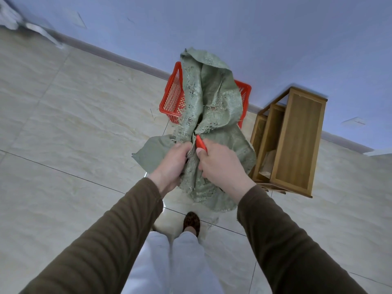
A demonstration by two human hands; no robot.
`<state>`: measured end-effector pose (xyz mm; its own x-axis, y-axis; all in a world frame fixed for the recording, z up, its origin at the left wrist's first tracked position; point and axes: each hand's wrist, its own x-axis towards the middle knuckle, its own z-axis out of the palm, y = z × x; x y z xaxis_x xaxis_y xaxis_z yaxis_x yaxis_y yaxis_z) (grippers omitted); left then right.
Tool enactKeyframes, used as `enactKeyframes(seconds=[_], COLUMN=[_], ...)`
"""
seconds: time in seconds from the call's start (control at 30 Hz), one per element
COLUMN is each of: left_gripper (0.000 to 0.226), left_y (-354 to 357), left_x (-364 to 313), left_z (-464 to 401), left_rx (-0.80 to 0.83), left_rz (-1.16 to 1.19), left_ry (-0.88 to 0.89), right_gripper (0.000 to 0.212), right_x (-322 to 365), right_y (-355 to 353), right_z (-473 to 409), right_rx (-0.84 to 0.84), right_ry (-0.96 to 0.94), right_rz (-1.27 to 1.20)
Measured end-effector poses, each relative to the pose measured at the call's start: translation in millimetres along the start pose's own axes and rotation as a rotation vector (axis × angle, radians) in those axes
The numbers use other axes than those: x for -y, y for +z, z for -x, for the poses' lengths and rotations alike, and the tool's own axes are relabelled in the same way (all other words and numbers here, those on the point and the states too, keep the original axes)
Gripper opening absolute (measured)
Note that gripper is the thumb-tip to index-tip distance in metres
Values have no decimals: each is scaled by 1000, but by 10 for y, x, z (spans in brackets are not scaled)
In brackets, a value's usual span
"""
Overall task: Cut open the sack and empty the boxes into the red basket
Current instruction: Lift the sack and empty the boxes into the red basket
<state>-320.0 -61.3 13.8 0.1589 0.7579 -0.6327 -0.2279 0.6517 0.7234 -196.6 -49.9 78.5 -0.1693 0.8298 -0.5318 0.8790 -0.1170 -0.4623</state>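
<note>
Two hands: both clenched on the green woven sack (212,107), raised in front of the body, knuckles up.
Left hand (172,164): fingers curled tight around a bunched fold of sack, thumb on top, wrist bent slightly inward.
Right hand (220,164): fingers wrapped around a red cutter (201,143), thumb pressed along its back, tip aimed up into the gathered neck of fabric just beside the left thumb.
Sleeves: dark brown, ribbed, reaching in from both lower corners, forearms converging toward the sack.
Sack: crumpled and frayed, loose threads hanging off torn edges, upper part draped over the red basket (172,96), lower part hanging below the hands.
Floor (63,124): pale glossy tiles with dark grout lines; stray fibres scattered near the basket.
Wall (275,39): pale blue, grey skirting along its foot.
Legs: light trousers, one dark patterned shoe (191,222) on the tiles below the sack.
Red basket: plastic lattice, standing on the floor against the wall, mostly covered by the sack; contents hidden.
Boxes: cannot tell, none visible.
Wooden cabinet (297,141): right of the basket, open-sided, something pale and crumpled on a lower shelf.
</note>
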Motion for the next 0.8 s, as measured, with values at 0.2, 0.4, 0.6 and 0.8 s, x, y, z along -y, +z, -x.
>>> enactKeyframes(seconds=[0.2,0.4,0.6,0.8], left_gripper=[19,25,33,36], left_y=[-27,-73,108,-69], left_x=[39,-149,-486,-459], left_z=[-66,-184,-295,-299], left_rx=[-121,-265,-165,-228], left_rz=[-142,-541,-298,-14], left_ry=[66,67,85,39], right_gripper=[26,25,23,28], right_x=[-24,17,60,-17], right_y=[-86,-166,-306,-422], right_z=[6,183,340,380], right_rx=[36,-99,174,-358], right_ry=[43,26,60,53], right_rz=[-82,-44,114,-290])
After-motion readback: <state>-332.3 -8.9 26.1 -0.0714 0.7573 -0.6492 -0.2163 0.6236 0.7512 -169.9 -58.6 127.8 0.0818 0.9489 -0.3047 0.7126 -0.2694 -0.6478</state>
